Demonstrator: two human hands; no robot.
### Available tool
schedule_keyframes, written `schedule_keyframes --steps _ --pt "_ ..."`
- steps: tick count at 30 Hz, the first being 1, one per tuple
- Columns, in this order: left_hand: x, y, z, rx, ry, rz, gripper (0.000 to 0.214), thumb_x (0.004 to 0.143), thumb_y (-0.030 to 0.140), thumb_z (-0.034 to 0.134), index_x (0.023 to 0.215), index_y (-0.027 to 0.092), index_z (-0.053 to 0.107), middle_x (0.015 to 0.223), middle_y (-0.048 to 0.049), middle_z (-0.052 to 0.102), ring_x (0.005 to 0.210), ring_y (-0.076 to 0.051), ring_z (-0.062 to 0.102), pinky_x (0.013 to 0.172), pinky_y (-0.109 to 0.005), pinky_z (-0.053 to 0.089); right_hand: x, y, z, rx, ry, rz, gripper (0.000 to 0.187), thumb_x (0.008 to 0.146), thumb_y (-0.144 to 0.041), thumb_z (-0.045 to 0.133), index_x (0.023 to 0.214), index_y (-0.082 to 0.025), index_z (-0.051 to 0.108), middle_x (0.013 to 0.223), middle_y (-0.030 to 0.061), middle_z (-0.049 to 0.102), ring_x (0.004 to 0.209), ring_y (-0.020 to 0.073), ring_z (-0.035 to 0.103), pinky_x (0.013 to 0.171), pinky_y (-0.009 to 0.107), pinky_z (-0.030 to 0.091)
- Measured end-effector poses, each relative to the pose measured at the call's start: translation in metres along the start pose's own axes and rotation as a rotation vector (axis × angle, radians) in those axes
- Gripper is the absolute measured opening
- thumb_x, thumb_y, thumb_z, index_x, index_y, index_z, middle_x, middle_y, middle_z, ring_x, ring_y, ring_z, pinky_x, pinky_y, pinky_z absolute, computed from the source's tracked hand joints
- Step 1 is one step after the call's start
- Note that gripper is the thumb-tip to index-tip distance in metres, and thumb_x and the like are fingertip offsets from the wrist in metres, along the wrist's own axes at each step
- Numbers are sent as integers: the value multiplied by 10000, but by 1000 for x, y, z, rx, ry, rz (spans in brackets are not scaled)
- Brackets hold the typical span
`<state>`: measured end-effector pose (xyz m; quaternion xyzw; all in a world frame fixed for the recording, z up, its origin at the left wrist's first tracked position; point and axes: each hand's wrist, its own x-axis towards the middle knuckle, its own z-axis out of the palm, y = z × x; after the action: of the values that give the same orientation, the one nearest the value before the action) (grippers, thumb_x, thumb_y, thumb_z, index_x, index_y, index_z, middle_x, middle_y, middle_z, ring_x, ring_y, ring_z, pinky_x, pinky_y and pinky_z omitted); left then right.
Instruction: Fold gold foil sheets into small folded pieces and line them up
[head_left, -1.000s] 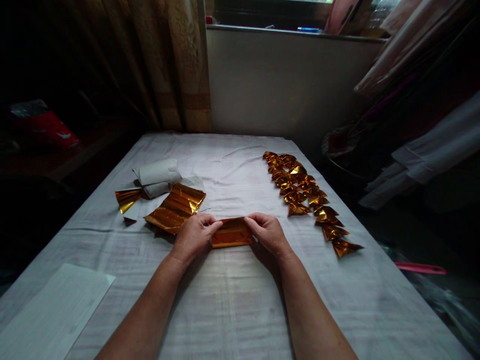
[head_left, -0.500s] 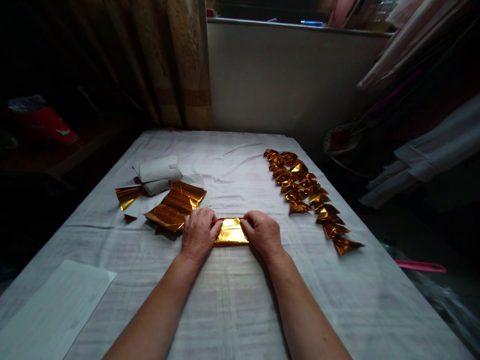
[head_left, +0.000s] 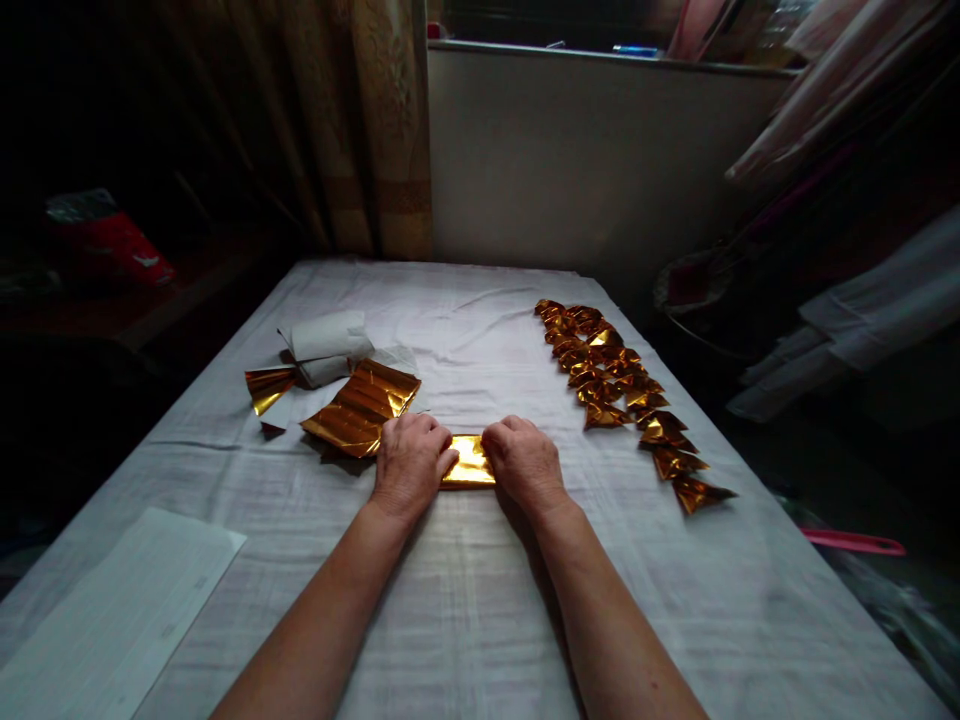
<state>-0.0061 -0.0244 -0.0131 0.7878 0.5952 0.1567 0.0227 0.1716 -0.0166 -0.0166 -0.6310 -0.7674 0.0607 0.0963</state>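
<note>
so the left hand (head_left: 411, 462) and right hand (head_left: 523, 462) are both sitting on a small folded rectangle of shiny gold foil paper (head_left: 469, 462), lying flat on the white cloth-covered table (head_left: 480, 600) right around the middle of the frame

my take on doing this bit well: foil springs back, so I'd be keeping the edges lined up and running firm, even pressure along the crease from the middle outwards, otherwise it's probably going wonky

hands: neither one is spread. Both are curled in, knuckles up, fingers tucked and pressing down on the two ends of the foil, left hand on its left end, right hand on its right end, only the bright centre strip showing between them. Whether the fingertips are actually pinching an edge underneath, I can't tell

around it: a fanned stack of creased gold foil sheets (head_left: 362, 407) is lying just left of the left hand, a white paper bundle (head_left: 326, 345) is sitting above that, and a long row of small folded gold foil shapes (head_left: 630, 400) is running down the right of centre
</note>
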Motion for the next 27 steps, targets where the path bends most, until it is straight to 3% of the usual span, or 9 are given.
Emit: schedule_keyframes --steps 14,27 --pt "-1 5 -1 50 -72 -14 169 844 376 684 889 213 676 976 -57 670 1003 -265 553 885 -413 366 -5 -8 6 -63 70 -62 168 926 -289 550 873 -211 689 891 61 672 844 199 559 710 307 323" --pt "-4 5 0 46 -64 -17 157 887 361 634 905 207 656 983 -64 671 973 -255 571 854 -394 362 -28 -3 17 106 178 -196 173 881 -377 654 902 -206 674 970 67 667 938 225 560 798 319 367"
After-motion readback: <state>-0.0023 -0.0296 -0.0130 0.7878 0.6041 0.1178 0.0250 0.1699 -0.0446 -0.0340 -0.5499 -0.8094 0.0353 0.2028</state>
